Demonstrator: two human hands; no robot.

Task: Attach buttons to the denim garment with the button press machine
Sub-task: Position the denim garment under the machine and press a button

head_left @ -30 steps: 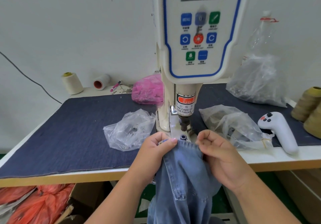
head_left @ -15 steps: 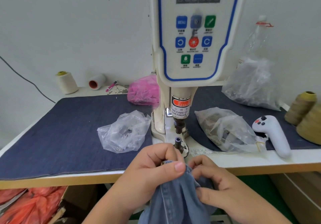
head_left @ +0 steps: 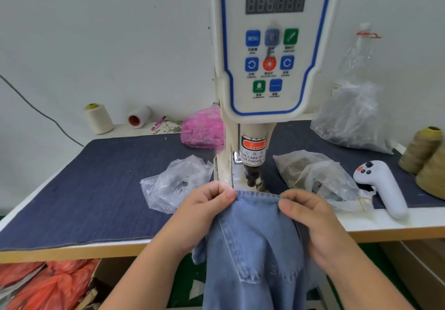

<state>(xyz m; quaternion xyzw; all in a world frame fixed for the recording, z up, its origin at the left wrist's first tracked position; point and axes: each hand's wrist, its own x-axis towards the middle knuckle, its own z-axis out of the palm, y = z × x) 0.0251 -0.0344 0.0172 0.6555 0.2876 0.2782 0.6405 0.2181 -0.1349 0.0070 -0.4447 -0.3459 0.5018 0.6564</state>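
Bright, even, diffuse light with only soft shadows. Wide-angle bending shows at the frame edges. Focus is slightly soft throughout.

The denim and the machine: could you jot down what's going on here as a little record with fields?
Garment: blue denim garment, stitched top edge stretched flat just in front of the press head
Left hand: pinches the edge's left end
Right hand: pinches the edge's right end
Machine: button press machine, display dark, finger-warning label above the punch
Nearby: clear plastic bags either side; white handheld controller to the right
Button: none visible on the denim
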